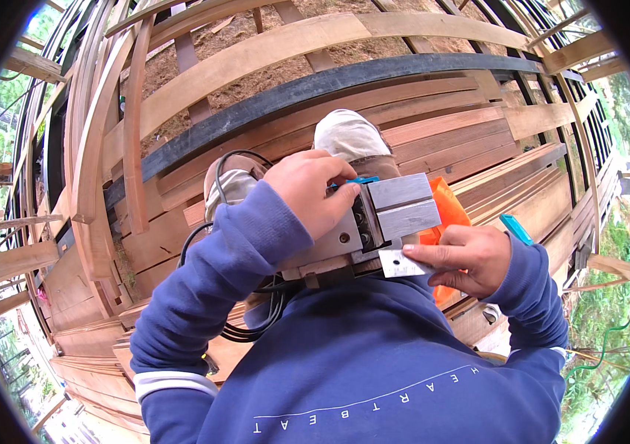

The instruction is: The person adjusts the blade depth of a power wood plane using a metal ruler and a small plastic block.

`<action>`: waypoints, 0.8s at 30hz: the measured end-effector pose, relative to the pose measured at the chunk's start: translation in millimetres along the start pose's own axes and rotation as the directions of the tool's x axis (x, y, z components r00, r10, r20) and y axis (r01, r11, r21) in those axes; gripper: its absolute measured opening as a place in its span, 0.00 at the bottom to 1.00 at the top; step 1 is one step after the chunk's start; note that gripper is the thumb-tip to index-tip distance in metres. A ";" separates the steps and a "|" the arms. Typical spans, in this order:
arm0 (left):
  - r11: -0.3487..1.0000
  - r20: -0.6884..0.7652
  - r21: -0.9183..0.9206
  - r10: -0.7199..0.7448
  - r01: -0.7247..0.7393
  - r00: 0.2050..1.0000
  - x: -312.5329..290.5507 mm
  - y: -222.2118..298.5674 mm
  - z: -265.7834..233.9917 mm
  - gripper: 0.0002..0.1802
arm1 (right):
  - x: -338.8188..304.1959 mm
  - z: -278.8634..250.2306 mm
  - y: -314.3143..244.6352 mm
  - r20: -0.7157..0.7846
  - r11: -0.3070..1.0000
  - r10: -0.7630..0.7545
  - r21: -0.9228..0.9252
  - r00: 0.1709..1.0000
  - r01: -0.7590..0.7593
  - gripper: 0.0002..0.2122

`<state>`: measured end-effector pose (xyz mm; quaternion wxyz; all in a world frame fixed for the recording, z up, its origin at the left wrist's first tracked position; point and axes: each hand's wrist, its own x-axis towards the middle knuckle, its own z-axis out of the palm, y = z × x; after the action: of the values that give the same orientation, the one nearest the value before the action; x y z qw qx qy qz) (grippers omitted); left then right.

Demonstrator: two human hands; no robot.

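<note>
An upturned power planer (322,251) rests across my lap. Its grey metal sole plates (402,194) face up, with the dark cutter gap (366,222) beside them. Thumb and fingers of my left hand (313,189) pinch at the gap's far end, where a small teal piece (364,180) shows; the rest of it is hidden. In my right hand (474,259) is a flat metal square (402,264) with a round hole, its edge at the near end of the sole. My index finger lies along it and the thumb is beneath.
An orange cloth or bag (446,203) sits behind the planer. Its black cable (220,177) loops at my left. Stacked wooden boards (448,126) lie under and before me, with a dark beam (315,85) beyond. Another teal object (516,229) shows by my right sleeve.
</note>
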<state>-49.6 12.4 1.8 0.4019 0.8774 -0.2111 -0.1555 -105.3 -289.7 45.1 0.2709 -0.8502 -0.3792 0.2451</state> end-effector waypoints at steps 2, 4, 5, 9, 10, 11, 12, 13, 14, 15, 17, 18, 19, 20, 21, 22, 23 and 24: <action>0.999 -0.035 0.039 0.000 0.001 0.999 -3.2 1.3 6.8 0.13 | -0.4 -0.3 -7.4 0.036 0.997 0.051 -0.056 0.998 -0.049 0.24; 0.999 -0.044 0.040 0.012 -0.010 0.999 -2.5 -0.6 9.2 0.12 | 0.5 -4.9 -13.0 0.072 0.993 0.100 -0.075 0.992 -0.095 0.25; 0.999 -0.049 0.041 0.016 -0.014 0.999 -2.4 -1.7 10.7 0.11 | 0.5 -5.2 -13.7 0.075 0.992 0.103 -0.085 0.992 -0.097 0.25; 0.999 -0.045 0.029 0.028 -0.027 0.999 -1.0 -4.7 14.3 0.11 | 4.1 -5.8 -11.9 0.094 0.985 0.131 -0.128 0.987 -0.119 0.23; 0.999 -0.046 0.019 0.031 -0.030 0.998 -1.2 -5.1 14.3 0.10 | 5.2 -6.3 -11.1 0.095 0.982 0.142 -0.141 0.985 -0.128 0.23; 0.999 -0.047 0.009 0.035 -0.034 0.998 -1.6 -5.7 14.9 0.10 | 5.1 -3.3 -8.5 0.066 0.989 0.111 -0.109 0.992 -0.104 0.23; 0.999 -0.052 0.012 0.041 -0.040 0.998 -2.2 -5.9 13.3 0.10 | 7.1 1.9 -4.0 0.030 0.994 0.071 -0.080 0.997 -0.069 0.23; 0.999 -0.058 0.015 0.047 -0.046 0.997 -2.3 -5.8 13.7 0.10 | 8.1 4.1 -1.5 -0.007 0.998 0.032 -0.052 0.999 -0.032 0.23; 0.998 -0.062 0.017 0.053 -0.052 0.997 -2.0 -5.9 15.0 0.10 | 6.9 3.6 -1.8 0.002 0.998 0.042 -0.052 0.999 -0.042 0.23; 0.997 -0.072 0.030 0.073 -0.071 0.995 -1.8 -5.8 14.3 0.09 | 6.6 3.4 -3.1 0.003 0.998 0.043 -0.050 0.999 -0.042 0.23; 0.998 -0.084 0.017 0.067 -0.065 0.994 -3.8 -3.6 13.0 0.09 | 5.8 6.4 -1.6 0.026 0.998 0.048 -0.042 0.999 -0.047 0.23; 0.999 -0.067 0.002 0.044 -0.044 0.997 -3.2 -1.7 14.2 0.09 | 4.2 7.8 0.7 0.012 0.998 0.044 -0.035 0.999 -0.044 0.23; 0.999 -0.065 0.015 0.041 -0.040 0.997 -2.9 -0.9 13.3 0.09 | 3.7 8.9 3.0 0.000 0.999 0.040 -0.028 0.999 -0.040 0.23; 0.999 -0.065 0.026 0.036 -0.034 0.997 -2.9 -0.1 11.4 0.09 | 4.1 9.6 5.2 -0.011 0.999 0.034 -0.021 0.999 -0.035 0.23; 0.999 -0.063 0.023 0.036 -0.035 0.997 -2.1 -0.3 13.5 0.09 | 2.0 10.8 7.5 -0.030 1.000 0.030 -0.009 0.999 -0.030 0.23; 0.999 -0.059 0.027 0.033 -0.031 0.998 -1.6 -1.2 14.6 0.09 | 0.9 12.1 10.1 -0.048 1.000 0.023 0.003 0.999 -0.023 0.23; 0.999 -0.057 0.030 0.028 -0.026 0.998 -1.6 -2.3 15.1 0.10 | 0.1 12.9 12.3 -0.064 1.000 0.016 0.014 0.998 -0.015 0.23; 0.999 -0.060 0.036 0.018 -0.015 0.998 -3.4 -3.1 14.4 0.10 | 0.5 13.6 14.1 -0.073 1.000 0.005 0.020 0.997 -0.004 0.24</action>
<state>-58.1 6.7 -9.2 0.3938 0.8869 -0.2088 -0.1217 -106.3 -293.5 25.9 0.2922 -0.8567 -0.3646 0.2184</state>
